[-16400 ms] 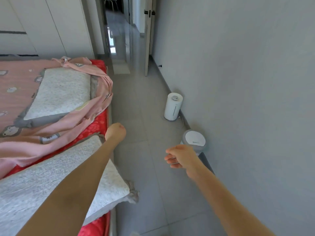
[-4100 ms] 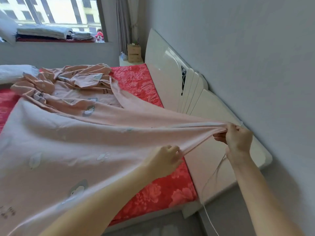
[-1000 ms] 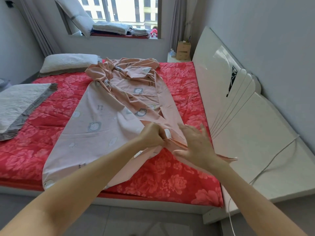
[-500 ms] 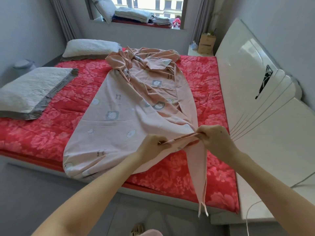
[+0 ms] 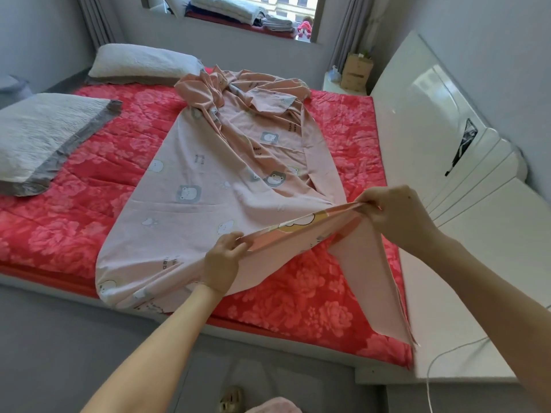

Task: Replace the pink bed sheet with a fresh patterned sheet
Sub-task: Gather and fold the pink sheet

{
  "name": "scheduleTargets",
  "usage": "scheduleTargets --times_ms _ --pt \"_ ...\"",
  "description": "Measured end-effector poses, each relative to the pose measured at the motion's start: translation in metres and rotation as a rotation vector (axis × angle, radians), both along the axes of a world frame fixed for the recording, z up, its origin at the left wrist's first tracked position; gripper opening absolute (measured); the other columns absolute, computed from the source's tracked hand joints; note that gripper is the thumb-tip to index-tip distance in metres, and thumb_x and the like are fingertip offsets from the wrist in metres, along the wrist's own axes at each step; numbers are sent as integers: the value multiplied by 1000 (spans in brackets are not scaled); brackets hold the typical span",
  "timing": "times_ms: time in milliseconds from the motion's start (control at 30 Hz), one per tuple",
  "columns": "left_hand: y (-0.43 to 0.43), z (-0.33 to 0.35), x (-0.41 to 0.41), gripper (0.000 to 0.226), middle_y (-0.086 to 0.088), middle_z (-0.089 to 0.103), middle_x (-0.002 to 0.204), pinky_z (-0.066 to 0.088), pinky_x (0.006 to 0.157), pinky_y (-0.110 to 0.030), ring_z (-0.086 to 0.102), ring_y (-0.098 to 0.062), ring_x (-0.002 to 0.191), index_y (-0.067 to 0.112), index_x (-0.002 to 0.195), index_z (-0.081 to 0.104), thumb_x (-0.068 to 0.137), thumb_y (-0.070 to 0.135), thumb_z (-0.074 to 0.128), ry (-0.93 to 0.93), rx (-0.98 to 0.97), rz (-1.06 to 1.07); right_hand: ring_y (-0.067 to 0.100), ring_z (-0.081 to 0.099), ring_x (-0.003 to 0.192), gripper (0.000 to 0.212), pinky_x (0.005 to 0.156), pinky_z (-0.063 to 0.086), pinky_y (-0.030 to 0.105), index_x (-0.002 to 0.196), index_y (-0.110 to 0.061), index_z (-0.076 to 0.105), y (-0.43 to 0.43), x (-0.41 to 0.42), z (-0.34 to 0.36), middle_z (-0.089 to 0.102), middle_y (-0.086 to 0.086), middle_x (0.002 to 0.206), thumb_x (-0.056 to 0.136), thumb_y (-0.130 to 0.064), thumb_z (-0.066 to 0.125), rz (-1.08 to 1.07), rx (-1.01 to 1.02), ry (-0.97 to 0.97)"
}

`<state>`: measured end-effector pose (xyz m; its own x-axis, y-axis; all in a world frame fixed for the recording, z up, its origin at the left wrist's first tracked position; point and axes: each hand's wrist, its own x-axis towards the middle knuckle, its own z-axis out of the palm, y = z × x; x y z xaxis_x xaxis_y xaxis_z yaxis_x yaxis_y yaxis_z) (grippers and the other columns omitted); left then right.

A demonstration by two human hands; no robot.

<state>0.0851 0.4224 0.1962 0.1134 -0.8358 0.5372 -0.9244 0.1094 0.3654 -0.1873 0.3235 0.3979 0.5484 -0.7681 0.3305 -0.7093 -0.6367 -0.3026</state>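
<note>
The pink bed sheet (image 5: 214,180), printed with small cartoon animals, lies loose and bunched across the red floral mattress (image 5: 89,210). Its far end is crumpled near the window side. My left hand (image 5: 222,260) pinches the sheet's near edge. My right hand (image 5: 393,216) grips the same edge further right, close to the white headboard (image 5: 441,162). The edge is stretched taut between both hands, and a pointed corner hangs down below my right hand over the mattress's side.
Two grey-white pillows (image 5: 44,138) (image 5: 143,64) rest on the mattress's left and far side. Folded bedding (image 5: 223,10) is stacked on the windowsill. A cardboard box (image 5: 356,71) stands on a white bedside stand. A white cable (image 5: 447,353) trails by the headboard. A slipper (image 5: 229,397) is on the floor.
My hands have spread further apart along the sheet's edge, pulling it taut. The view has dropped lower and nearer the bed's side.
</note>
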Motion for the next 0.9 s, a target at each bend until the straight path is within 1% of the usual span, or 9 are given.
scheduleTargets --times_ms 133,200,300,400,533,667,767,867,900 --pt "0 -13 -17 29 -7 67 97 52 68 -35 59 -30 87 2 84 72 64 -3 51 233 153 -117 15 53 58 13 61 37 26 78 -8 74 -1 3 5 69 7 66 78 -12 62 -1 -52 12" --pt "7 -19 -17 30 -4 63 96 49 74 -36 56 -27 88 5 87 72 66 9 51 190 205 -155 17 53 58 12 61 37 26 78 -6 74 -1 4 7 69 7 66 78 -10 63 -23 -71 17" --pt "19 -31 1 12 0 60 86 48 68 -37 57 -27 79 11 83 74 72 15 72 61 247 -38 24 61 61 13 60 41 28 79 -6 74 1 2 12 70 7 67 78 -11 62 -83 -90 -5" --pt "31 -42 26 16 -2 62 75 47 64 -40 59 -31 71 9 67 74 59 10 87 -19 315 124 26 64 70 15 63 39 26 84 -5 74 -5 -6 22 71 10 74 80 -5 60 -150 -124 -68" --pt "27 -22 46 18 -6 60 65 45 61 -39 58 -29 62 3 61 67 63 4 85 -9 242 138 29 65 76 16 64 34 5 90 -2 74 -17 -29 40 72 16 80 83 -4 59 -271 -198 -145" --pt "7 39 79 39 -7 48 52 36 50 -32 46 -25 50 3 47 49 81 19 59 37 15 130 32 65 76 13 64 34 7 89 -2 73 -24 -57 36 71 16 79 85 -3 61 -336 -193 -145" --pt "5 65 91 34 -8 44 48 31 48 -29 45 -26 44 5 42 44 71 18 55 -205 55 67 33 66 77 12 64 36 9 89 -4 74 -27 -69 27 72 14 80 84 -4 62 -369 -176 -191" --pt "12 47 97 35 -9 44 44 36 49 -30 47 -24 40 5 40 49 49 5 84 -436 227 144 33 67 80 13 69 42 23 89 -3 74 -27 -67 25 72 15 82 84 -1 62 -361 -203 -232" --pt "15 40 104 36 -9 43 44 37 49 -31 47 -23 40 6 40 49 50 1 84 -467 254 186 33 67 81 13 71 44 28 89 -2 73 -27 -65 26 72 16 83 83 -1 61 -353 -210 -232"
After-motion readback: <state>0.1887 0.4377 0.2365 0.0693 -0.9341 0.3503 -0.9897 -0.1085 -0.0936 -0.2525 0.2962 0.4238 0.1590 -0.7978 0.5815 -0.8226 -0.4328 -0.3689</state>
